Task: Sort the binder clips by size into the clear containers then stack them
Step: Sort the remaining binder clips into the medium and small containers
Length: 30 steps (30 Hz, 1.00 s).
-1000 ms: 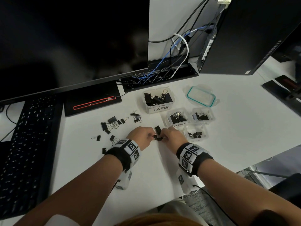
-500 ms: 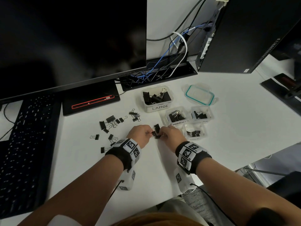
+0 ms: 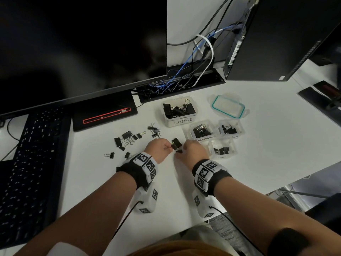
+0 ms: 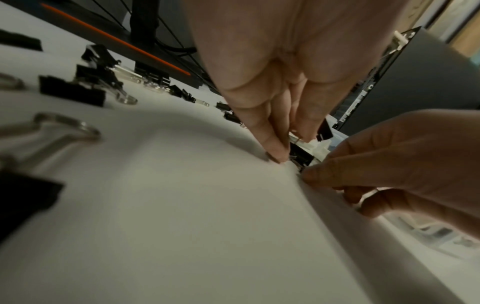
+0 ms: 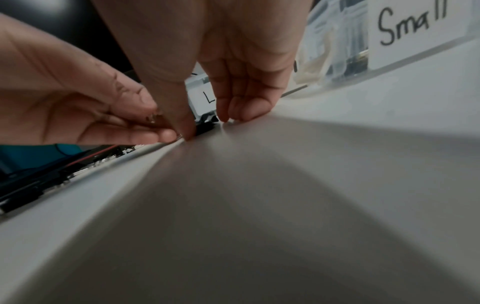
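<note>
Two black binder clips lie between my hands in the middle of the white desk. My left hand (image 3: 170, 147) pinches the wire handle of the bigger clip (image 3: 176, 142), which tilts up off the desk. My right hand (image 3: 181, 149) pinches a small clip (image 3: 179, 150) against the desk with thumb and fingertips (image 5: 223, 115). In the left wrist view the left fingers (image 4: 278, 144) close on the clip (image 4: 301, 156). Four clear containers stand to the right: LARGE (image 3: 193, 117), medium (image 3: 190, 129), another (image 3: 241, 132) and Small (image 3: 234, 152), each holding clips.
Several loose clips (image 3: 127, 137) lie scattered left of my hands. A clear lid with a teal seal (image 3: 228, 107) lies behind the containers. A keyboard (image 3: 27, 163) sits at far left, with a monitor (image 3: 83, 52) and a cable tray (image 3: 180, 84) behind. The desk edge runs close on the right.
Both hands stay together on the two clips and have hardly moved. The bigger clip has tilted up a little between them.
</note>
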Each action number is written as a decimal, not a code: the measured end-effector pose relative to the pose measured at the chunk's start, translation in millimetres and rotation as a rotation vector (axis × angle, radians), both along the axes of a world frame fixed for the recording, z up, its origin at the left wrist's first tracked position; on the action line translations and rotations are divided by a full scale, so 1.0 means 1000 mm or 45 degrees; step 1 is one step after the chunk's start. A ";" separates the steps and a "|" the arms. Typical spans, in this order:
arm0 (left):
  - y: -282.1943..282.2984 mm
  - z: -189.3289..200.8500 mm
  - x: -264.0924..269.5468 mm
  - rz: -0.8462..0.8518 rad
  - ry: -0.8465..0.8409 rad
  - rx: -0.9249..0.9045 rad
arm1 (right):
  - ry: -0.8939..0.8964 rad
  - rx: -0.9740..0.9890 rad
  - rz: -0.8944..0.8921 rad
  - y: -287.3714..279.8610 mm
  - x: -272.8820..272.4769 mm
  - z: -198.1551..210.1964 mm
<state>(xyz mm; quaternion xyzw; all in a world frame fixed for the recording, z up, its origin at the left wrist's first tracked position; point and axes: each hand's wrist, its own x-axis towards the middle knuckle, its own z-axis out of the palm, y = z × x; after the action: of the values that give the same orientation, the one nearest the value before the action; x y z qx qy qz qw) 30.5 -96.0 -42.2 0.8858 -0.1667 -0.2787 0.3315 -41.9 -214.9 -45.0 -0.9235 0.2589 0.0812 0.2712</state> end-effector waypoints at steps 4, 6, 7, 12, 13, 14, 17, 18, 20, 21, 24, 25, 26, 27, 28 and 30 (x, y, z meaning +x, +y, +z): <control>0.001 -0.001 0.001 0.048 0.037 -0.026 | 0.033 0.002 0.020 -0.004 0.002 0.004; 0.001 -0.002 0.000 0.075 0.056 -0.063 | 0.042 -0.002 0.045 -0.006 0.001 0.007; 0.000 -0.002 0.000 0.091 0.063 -0.082 | 0.034 0.008 0.048 -0.007 0.000 0.007; 0.003 -0.003 0.003 0.143 0.098 -0.161 | -0.053 0.152 -0.040 -0.014 -0.002 0.006; 0.005 -0.003 0.004 0.138 0.090 -0.153 | -0.061 0.176 -0.043 -0.015 -0.003 0.006; 0.007 -0.002 0.005 0.125 0.077 -0.128 | -0.066 0.198 -0.041 -0.016 -0.003 0.006; 0.012 -0.001 0.005 0.094 0.080 -0.145 | -0.087 0.238 -0.030 -0.018 -0.004 0.005; 0.012 0.000 0.004 0.082 0.095 -0.163 | -0.089 0.250 -0.032 -0.018 -0.004 0.005; 0.012 0.001 0.003 0.041 0.110 -0.154 | -0.093 0.283 -0.040 -0.019 -0.004 0.005; 0.012 0.001 0.003 0.020 0.110 -0.148 | -0.093 0.294 -0.042 -0.019 -0.004 0.006; 0.011 0.000 0.003 0.019 0.082 -0.132 | -0.080 0.279 -0.016 -0.021 -0.005 0.008; 0.011 0.000 0.003 0.024 0.052 -0.119 | -0.074 0.268 -0.002 -0.021 -0.006 0.009; 0.011 -0.001 0.003 0.027 0.022 -0.090 | -0.070 0.256 0.010 -0.020 -0.006 0.010; 0.012 -0.001 0.003 0.025 -0.009 -0.056 | -0.072 0.245 0.021 -0.020 -0.007 0.012; 0.012 0.000 0.003 0.027 -0.028 -0.019 | -0.078 0.232 0.033 -0.020 -0.008 0.013; 0.011 0.001 0.000 0.048 -0.056 -0.001 | -0.102 0.195 0.067 -0.019 -0.009 0.018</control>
<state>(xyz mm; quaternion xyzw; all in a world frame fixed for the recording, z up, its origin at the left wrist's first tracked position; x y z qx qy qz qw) 30.9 -85.1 -41.0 0.8946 -0.1572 -0.2528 0.3334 -51.0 -234.1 -27.2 -0.9090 0.2165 0.0708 0.3490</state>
